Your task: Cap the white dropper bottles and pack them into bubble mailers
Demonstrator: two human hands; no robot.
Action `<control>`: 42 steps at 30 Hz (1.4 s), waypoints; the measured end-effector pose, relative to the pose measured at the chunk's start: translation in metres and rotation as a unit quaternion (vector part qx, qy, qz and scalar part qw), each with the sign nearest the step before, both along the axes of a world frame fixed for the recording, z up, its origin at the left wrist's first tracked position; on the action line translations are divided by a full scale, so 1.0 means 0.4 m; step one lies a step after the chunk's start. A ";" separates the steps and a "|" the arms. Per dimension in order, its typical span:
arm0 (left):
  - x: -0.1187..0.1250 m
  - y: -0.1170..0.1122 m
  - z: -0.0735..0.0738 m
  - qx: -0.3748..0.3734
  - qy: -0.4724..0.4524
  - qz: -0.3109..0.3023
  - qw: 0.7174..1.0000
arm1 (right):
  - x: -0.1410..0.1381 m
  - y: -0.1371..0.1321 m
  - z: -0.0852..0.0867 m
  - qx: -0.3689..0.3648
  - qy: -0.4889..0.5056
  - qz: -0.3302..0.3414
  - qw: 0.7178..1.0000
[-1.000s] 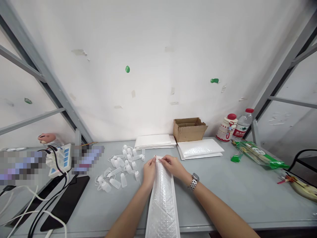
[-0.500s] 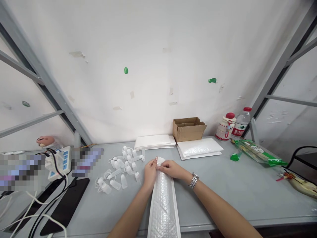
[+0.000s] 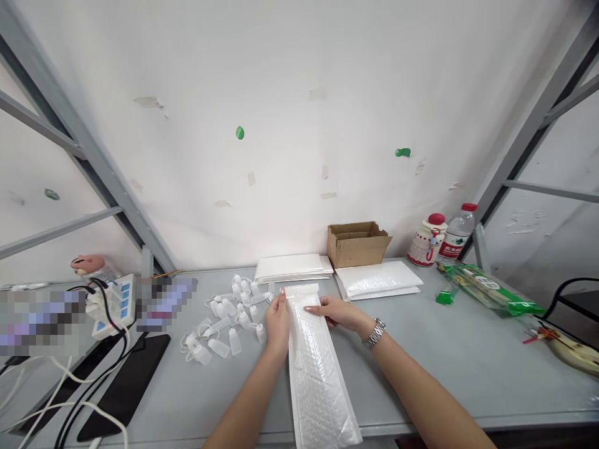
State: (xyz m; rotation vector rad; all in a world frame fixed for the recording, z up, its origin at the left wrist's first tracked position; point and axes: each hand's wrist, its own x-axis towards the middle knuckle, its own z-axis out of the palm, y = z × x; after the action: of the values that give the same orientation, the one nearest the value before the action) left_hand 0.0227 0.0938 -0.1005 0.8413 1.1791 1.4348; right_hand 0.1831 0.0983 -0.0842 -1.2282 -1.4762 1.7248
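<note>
Since a second ago the hands have moved apart: they were bunched together, pinching at the far end of the mailer (image 3: 314, 368), and now the flap (image 3: 302, 290) at that end lies unfolded and flat toward the wall, so the far end is opened out. The mailer's near end has also swung a little to the right and overhangs the edge of the table (image 3: 444, 368). The left hand (image 3: 277, 321) sits along the mailer's left edge with fingers straight (cannot tell whether the thumb grips beneath). The right hand (image 3: 339, 310) is spread, fingertips (image 3: 311, 308) pressing down on the mailer just below the flap; a metal watch (image 3: 375, 332) is on that wrist. The mailer is long, narrow and white, with a glossy film skin quilted by bubble dimples. Just left of the left hand is a scatter of small translucent plastic bottles (image 3: 224, 318) with tethered caps. Beyond the flap are two flat stacks of like mailers (image 3: 292, 267) (image 3: 377, 279) and an open cardboard box (image 3: 356, 243), matte brown.
</note>
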 end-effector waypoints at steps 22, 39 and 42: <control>0.015 -0.019 0.021 -0.073 0.026 -0.192 0.978 | 0.006 0.028 -0.022 0.085 0.079 -0.183 0.976; 0.019 -0.021 0.024 -0.088 0.079 -0.191 0.975 | 0.045 0.039 -0.015 0.085 0.110 -0.087 0.987; 0.019 -0.025 0.026 -0.082 0.074 -0.208 0.972 | 0.056 0.043 -0.014 0.094 0.096 -0.112 0.985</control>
State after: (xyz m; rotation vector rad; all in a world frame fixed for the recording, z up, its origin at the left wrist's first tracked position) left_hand 0.0303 0.0836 -0.0902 1.0218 1.1315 0.9344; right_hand 0.2054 0.1155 -0.0899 -1.0519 -1.3012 1.4746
